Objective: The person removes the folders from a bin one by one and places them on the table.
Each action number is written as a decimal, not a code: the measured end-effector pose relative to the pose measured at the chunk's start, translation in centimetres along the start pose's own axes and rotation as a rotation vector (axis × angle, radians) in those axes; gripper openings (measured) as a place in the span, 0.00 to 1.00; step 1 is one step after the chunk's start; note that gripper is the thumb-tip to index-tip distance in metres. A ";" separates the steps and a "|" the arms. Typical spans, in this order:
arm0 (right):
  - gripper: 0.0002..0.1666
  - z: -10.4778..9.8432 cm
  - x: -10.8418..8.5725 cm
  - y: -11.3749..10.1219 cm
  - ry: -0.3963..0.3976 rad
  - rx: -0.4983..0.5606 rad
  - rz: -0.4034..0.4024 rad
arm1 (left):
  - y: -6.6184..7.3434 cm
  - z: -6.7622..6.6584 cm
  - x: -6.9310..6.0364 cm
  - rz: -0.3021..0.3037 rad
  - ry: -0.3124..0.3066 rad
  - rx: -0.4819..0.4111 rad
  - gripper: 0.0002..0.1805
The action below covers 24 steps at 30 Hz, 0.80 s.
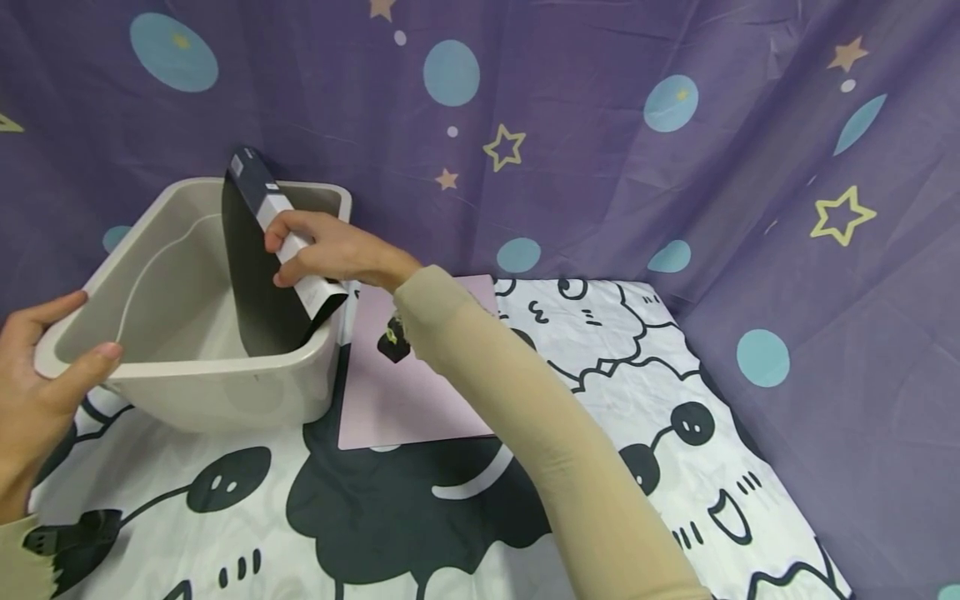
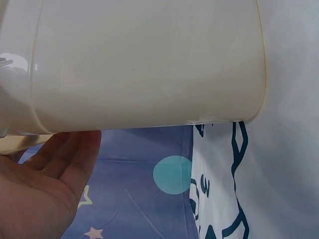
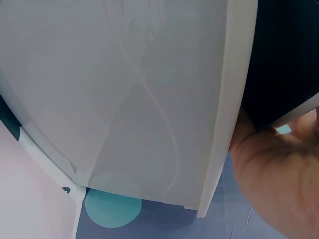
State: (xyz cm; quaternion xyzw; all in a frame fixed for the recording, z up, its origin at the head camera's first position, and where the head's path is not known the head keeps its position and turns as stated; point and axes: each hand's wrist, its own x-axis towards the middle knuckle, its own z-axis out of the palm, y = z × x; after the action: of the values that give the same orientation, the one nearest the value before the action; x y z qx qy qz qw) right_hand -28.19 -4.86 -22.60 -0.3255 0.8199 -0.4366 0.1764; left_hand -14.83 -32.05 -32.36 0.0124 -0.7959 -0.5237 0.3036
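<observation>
A purple curtain (image 1: 600, 196) printed with stars, dots and ovals stands behind and to the right, above a white sheet (image 1: 247, 500) with black cartoon drawings. On the sheet, at the left, sits a beige plastic bin (image 1: 225, 396), upright, its mouth facing up. The right forearm, in a tan sleeve (image 1: 540, 417), slants in from the lower right, crosses over the flat pink mat (image 1: 412, 408) beside the bin and reaches the bin's right part. There a flat black box-like item (image 1: 258, 275) with a white-and-navy edge stands tilted in the bin: its dark navy end rises above the back rim, its black face drops inside, and its near white end overlaps the front right corner of the rim. The left hand (image 1: 41, 375) grips the bin at its left rim, thumb over the edge and pointing inward; in the left wrist view its other fingers lie nearly straight and close together against the outer wall. The right hand (image 1: 330, 246), well apart from the left, pinches the item's white edge from above, thumb nearer the front and fingers bent over it. Near the right cuff shows a small black device (image 1: 393, 340); whether it is fastened to the wrist cannot be told.
</observation>
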 end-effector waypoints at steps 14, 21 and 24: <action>0.22 -0.2 -0.9 0.1 0.004 0.040 -0.008 | 0.0 0.2 -0.5 0.006 0.007 0.062 0.37; 0.22 -0.4 -0.9 0.2 0.014 0.067 -0.028 | 0.2 0.1 -0.3 0.031 0.024 0.015 0.36; 0.22 -0.6 -1.0 0.3 0.015 0.079 -0.031 | 0.2 0.1 -0.3 0.023 0.025 0.018 0.36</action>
State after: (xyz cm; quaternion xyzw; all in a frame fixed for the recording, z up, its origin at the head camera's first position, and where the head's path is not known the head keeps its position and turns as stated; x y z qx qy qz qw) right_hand -27.90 -3.73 -22.48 -0.3275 0.7984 -0.4737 0.1760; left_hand -14.62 -31.75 -32.32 0.0123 -0.7969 -0.5126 0.3193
